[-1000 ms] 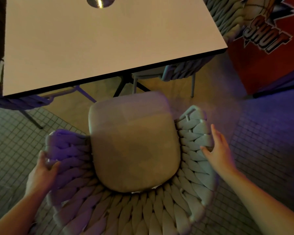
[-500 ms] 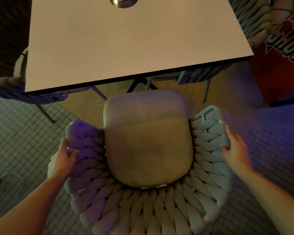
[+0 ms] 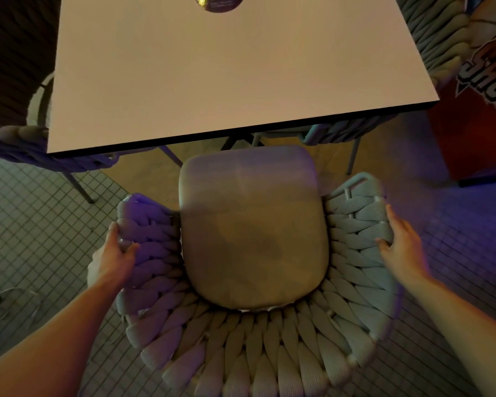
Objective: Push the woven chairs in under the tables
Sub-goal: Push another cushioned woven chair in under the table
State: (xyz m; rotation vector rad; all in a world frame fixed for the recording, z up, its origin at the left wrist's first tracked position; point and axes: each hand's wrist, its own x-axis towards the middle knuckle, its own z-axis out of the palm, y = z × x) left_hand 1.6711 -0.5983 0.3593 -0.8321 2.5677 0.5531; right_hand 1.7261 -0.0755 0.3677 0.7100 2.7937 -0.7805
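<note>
A grey woven chair (image 3: 269, 348) with a beige seat cushion (image 3: 252, 227) stands right below me, facing a pale square table (image 3: 212, 70). The cushion's front edge sits just short of the table's near edge. My left hand (image 3: 112, 256) grips the chair's left woven armrest, thumb over the top. My right hand (image 3: 401, 245) holds the outside of the right armrest, fingers curled around its rim.
Two more woven chairs sit tucked under the table, one at the left (image 3: 20, 144) and one at the right (image 3: 352, 130). Another woven chair (image 3: 433, 32) stands at the far right beside a red panel with lettering (image 3: 484, 104). A round dark sticker (image 3: 218, 1) lies on the tabletop. The floor is small tiles.
The chair has moved closer to the table edge with both hands on its armrests. The table now fills more of the view.
</note>
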